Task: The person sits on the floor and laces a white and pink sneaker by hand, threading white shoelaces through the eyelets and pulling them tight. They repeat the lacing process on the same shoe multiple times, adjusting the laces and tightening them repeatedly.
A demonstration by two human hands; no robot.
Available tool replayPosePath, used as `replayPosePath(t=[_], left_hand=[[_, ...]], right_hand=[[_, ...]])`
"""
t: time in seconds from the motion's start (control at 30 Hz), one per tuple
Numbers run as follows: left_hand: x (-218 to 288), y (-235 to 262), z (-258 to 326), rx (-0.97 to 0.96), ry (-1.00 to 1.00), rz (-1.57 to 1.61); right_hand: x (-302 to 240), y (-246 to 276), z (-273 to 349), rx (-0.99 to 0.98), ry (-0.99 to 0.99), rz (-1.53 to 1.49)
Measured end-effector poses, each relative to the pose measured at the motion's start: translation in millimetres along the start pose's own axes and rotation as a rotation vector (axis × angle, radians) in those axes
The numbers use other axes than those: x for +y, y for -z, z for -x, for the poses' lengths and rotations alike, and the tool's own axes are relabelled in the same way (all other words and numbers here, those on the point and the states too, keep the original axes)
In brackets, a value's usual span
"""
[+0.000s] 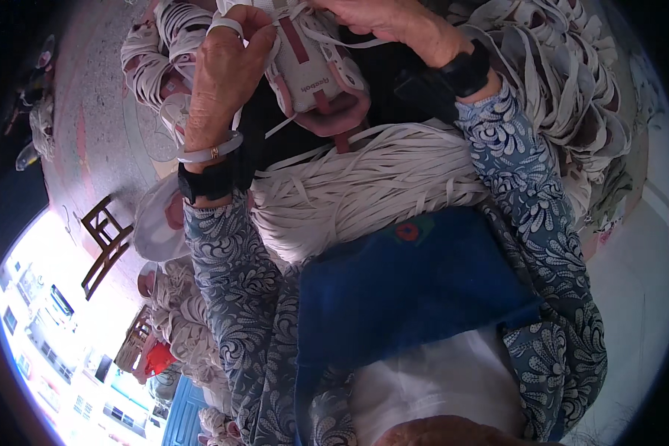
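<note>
White-and-pink shoe [309, 70] at upper centre, opening toward the wearer
The left hand [230, 68] pinches a white lace [277, 37] between thumb and finger, perhaps to control it; dark lettering [314, 85] marks the shoe's tongue; a bundle of pale laces [368, 178] lies just nearer the body, presumably for easy reach; the right hand [386, 21] meets the top edge, its fingertips partly hidden, so I cannot tell its grip.

Two hands [230, 65] [385, 16], two wristbands [204, 182] [466, 70], one bangle [199, 157] and one lace bundle [372, 178] show.
</note>
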State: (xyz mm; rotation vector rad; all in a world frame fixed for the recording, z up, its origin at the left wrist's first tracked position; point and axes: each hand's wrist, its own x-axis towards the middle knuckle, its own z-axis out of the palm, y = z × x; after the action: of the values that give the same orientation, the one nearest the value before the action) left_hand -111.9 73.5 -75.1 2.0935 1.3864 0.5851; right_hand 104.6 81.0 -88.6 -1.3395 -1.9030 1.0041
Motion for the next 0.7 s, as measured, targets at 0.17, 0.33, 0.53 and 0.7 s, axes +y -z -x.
replayPosePath(t=[0.17,0.33,0.53,0.7], left_hand=[[-4,-2,2,-0.022,0.034,0.103],[5,0,3,-0.013,0.080,0.085],[27,2,-4,0.125,0.144,-0.005],[55,-2,-18,0.105,0.079,-0.024]], right_hand=[[8,-6,8,0.169,0.237,0.025],[-6,-6,24,0.202,0.222,-0.029],[-21,-4,43,0.141,0.168,0.028],[-21,-11,46,0.053,0.164,0.148]])
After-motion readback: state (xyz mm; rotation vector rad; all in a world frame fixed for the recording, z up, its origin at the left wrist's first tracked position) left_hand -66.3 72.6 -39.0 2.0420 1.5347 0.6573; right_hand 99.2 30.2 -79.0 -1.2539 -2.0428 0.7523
